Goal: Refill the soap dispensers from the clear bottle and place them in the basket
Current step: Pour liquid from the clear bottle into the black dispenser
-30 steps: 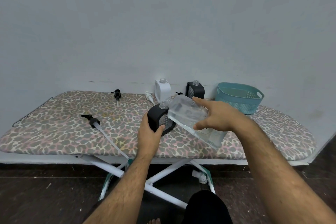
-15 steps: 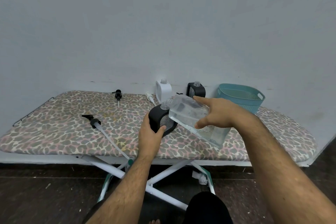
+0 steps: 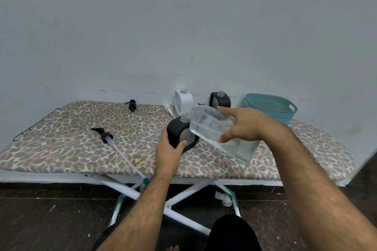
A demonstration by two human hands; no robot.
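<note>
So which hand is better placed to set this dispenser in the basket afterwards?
Probably the left hand: it already grips the black dispenser, while the right hand holds the clear bottle. The basket sits far right, though.

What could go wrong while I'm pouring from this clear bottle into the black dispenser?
1. The clear bottle is tipped with its mouth beside the black dispenser's narrow neck, not clearly over it, so liquid may spill onto the ironing board cover.
2. The left hand holds the dispenser tilted, so it may overflow early.
3. The right hand grips the bottle only partway round; it could slip.
</note>
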